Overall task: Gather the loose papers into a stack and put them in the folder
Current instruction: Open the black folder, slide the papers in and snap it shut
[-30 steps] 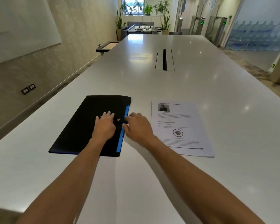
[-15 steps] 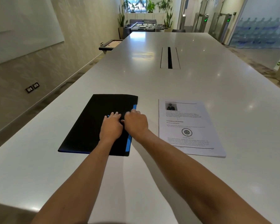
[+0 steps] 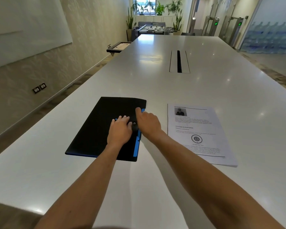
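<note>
On a long white table (image 3: 155, 83), near the front edge: one black folder (image 3: 96, 129), lying flat and closed, blue inner layer showing along its right and near edges. Small snap-button tab (image 3: 134, 125) at the middle of the right edge — folded over onto the cover.

Left hand (image 3: 119, 131): palm down on the folder cover, fingers together and laid flat, fingertips just beside the snap tab. It presses on the cover rather than closing around anything.

Right hand (image 3: 149, 124): resting at the folder's right edge, just beside the tab and close against the left hand. One finger is extended toward the far part of the blue edge; the others are curled under (whether they pinch the cover edge or the tab cannot be told).

Stack of papers (image 3: 200, 134): printed sheets squared into a neat pile, lying flat on the table to the right of the folder — apart from it, outside it, touched by neither hand. Top sheet carries a small photograph, blocks of text and a round emblem.

Further along the table: a recessed cable slot (image 3: 179, 61), well apart from the folder.
</note>
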Demonstrator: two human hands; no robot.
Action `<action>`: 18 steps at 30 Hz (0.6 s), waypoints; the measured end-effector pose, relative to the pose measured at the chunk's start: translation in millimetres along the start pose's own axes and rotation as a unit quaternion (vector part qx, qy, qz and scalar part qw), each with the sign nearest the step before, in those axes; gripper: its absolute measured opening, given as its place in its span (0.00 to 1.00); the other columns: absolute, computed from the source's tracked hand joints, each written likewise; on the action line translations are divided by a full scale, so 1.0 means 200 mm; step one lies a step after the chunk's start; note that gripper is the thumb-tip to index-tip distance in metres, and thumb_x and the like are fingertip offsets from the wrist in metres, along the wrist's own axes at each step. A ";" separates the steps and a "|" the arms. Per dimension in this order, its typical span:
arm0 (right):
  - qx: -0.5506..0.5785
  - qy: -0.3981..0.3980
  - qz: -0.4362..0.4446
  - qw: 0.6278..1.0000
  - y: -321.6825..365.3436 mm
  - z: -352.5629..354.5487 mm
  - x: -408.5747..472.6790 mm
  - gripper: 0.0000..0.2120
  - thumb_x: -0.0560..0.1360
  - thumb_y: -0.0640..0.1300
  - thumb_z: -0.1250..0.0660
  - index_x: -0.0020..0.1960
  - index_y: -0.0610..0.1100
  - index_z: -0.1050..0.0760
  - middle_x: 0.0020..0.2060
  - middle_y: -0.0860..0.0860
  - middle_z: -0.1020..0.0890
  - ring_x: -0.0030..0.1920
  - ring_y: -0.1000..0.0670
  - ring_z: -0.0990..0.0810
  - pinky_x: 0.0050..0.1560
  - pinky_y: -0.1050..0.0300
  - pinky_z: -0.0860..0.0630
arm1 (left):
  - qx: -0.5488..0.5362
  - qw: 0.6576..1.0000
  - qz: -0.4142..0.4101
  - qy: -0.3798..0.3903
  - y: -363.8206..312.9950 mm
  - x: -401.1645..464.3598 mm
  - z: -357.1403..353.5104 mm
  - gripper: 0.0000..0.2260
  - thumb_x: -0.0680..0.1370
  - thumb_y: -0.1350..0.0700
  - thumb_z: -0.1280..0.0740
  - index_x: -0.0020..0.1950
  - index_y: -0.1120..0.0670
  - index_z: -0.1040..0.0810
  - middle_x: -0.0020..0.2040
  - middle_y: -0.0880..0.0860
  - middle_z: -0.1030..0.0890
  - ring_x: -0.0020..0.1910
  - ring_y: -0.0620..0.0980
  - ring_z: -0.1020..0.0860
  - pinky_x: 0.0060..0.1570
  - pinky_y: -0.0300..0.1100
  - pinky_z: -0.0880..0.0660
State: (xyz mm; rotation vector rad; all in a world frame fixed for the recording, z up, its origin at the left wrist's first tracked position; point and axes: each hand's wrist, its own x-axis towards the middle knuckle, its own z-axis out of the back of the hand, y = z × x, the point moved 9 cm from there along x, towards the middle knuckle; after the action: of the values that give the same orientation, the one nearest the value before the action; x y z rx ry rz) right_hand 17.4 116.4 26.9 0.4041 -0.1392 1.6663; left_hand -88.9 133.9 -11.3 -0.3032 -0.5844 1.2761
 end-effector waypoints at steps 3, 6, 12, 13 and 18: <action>0.064 -0.005 -0.041 0.997 -0.06 -0.02 -0.01 0.18 0.76 0.41 0.32 0.63 0.42 0.33 0.43 0.45 0.23 0.35 0.51 0.27 0.36 0.58 0.28 | 0.033 0.998 -0.039 0.026 -0.04 0.01 -0.03 0.23 0.79 0.45 0.38 0.72 0.52 0.31 0.74 0.54 0.31 0.75 0.52 0.39 0.74 0.56 0.49; 0.147 -0.012 -0.109 0.983 -0.15 -0.02 -0.03 0.21 0.74 0.39 0.30 0.64 0.41 0.32 0.48 0.44 0.22 0.41 0.49 0.23 0.41 0.58 0.25 | 0.064 0.994 -0.068 0.057 -0.07 0.00 -0.06 0.26 0.78 0.41 0.38 0.73 0.49 0.32 0.75 0.52 0.34 0.76 0.51 0.42 0.75 0.58 0.51; 0.297 -0.073 -0.249 0.919 -0.28 -0.04 -0.11 0.15 0.74 0.32 0.31 0.58 0.41 0.27 0.48 0.44 0.19 0.41 0.53 0.23 0.36 0.69 0.31 | 0.052 0.992 -0.078 0.087 -0.13 -0.01 -0.05 0.23 0.78 0.43 0.36 0.73 0.45 0.32 0.77 0.51 0.37 0.77 0.51 0.46 0.74 0.61 0.53; 0.312 -0.080 -0.262 0.910 -0.29 -0.04 -0.12 0.14 0.73 0.32 0.31 0.57 0.41 0.26 0.48 0.45 0.20 0.40 0.54 0.23 0.36 0.71 0.32 | 0.053 0.991 -0.077 0.093 -0.14 -0.02 -0.05 0.23 0.78 0.44 0.35 0.72 0.44 0.31 0.77 0.51 0.37 0.78 0.52 0.46 0.74 0.62 0.54; 0.363 -0.114 -0.301 0.875 -0.34 -0.01 -0.15 0.10 0.73 0.32 0.31 0.52 0.41 0.25 0.44 0.49 0.22 0.39 0.55 0.24 0.35 0.72 0.32 | 0.074 0.986 -0.081 0.124 -0.22 -0.01 -0.07 0.20 0.79 0.50 0.35 0.71 0.41 0.31 0.78 0.52 0.39 0.78 0.55 0.49 0.73 0.64 0.52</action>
State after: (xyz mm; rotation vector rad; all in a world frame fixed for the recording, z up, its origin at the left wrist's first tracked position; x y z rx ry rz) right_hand 85.5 97.3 5.7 1.0932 0.4252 0.9901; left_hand -46.3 121.0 -0.1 -0.2793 -0.2930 1.0970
